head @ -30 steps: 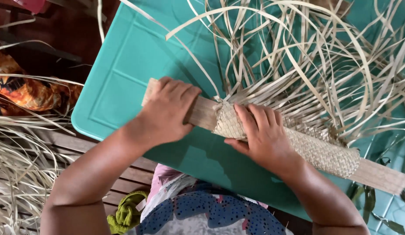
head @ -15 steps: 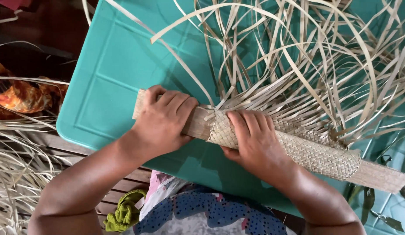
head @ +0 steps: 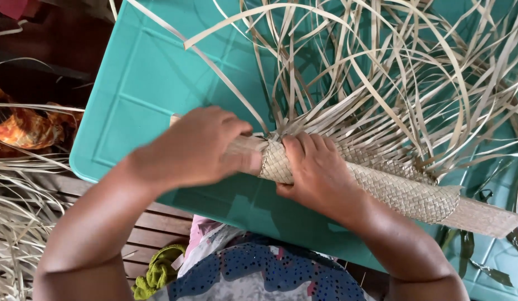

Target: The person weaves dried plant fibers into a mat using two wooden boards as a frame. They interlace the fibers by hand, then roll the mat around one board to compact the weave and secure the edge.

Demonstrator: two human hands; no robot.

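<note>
Head view, both hands (knuckles up) clamped on woven strip (head: 398,189), left hand (head: 200,146), right hand (head: 320,175).

Left hand (head: 200,146) grasps wooden slat (head: 482,216); right hand (head: 320,175) presses woven sleeve (head: 398,189); teal board (head: 142,95) beneath.

Soft, even daylight; faint shadows under the strips (head: 381,83); left hand (head: 206,147) slightly motion-blurred; the far-left edge dim.

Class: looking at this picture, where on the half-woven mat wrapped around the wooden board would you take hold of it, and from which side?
Probably grip the woven mat on its tight plaited band, coming from above and the near edge, as the right hand does. That band is firm against the board; the loose strips fan away and would slip. The left hand steadies the bare end.
</note>
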